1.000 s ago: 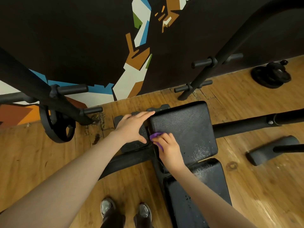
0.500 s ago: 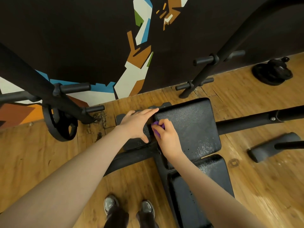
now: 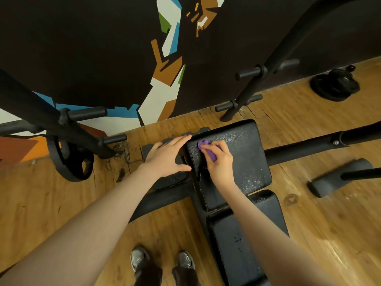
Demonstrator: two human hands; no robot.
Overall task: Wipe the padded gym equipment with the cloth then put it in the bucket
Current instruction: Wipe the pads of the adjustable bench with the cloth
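Two hands on the bench now! Right hand has its fingers curled round the purple cloth, pressing it onto the upper pad near the pad's ten o'clock corner. Left hand lies flat, fingers straight and spread, at nine o'clock of the pad, fingertips touching its edge. White specks, possibly dust, dot the pad at five o'clock. Lower pad sits at six o'clock, shoes on the wood floor.
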